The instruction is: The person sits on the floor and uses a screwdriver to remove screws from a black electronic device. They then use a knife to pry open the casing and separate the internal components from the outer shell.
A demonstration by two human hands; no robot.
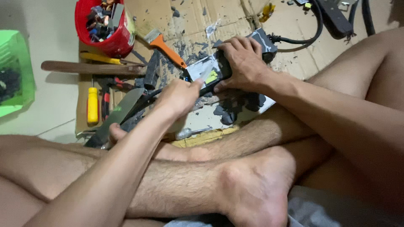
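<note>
The person sits cross-legged on the floor, and both hands meet on a black box-shaped device [235, 63] that lies on a sheet of cardboard [202, 17] just beyond the shins. The right hand [244, 63] lies over the device from above, fingers curled down and clamped around its body. A black cable [303, 38] runs from the far end of the device, away from this hand.

The left hand [179, 96] is closed around a thin, pale blade-like tool [206, 73], whose tip rests on the device's light grey face, just beside the right hand's fingers. What kind of tool it is cannot be told.

Dark grey chips [235, 107] lie scattered under and just below the right hand. Beyond the left hand lies an orange-handled scraper [166, 48], and farther off stands a red bucket [113, 40] filled with small parts. To the outer side of the left hand lie a yellow-handled screwdriver [92, 105], a long wooden handle [92, 67] and a broad metal blade [120, 113]. A green basket [17, 71] stands well apart from that hand, at the edge of the view.
</note>
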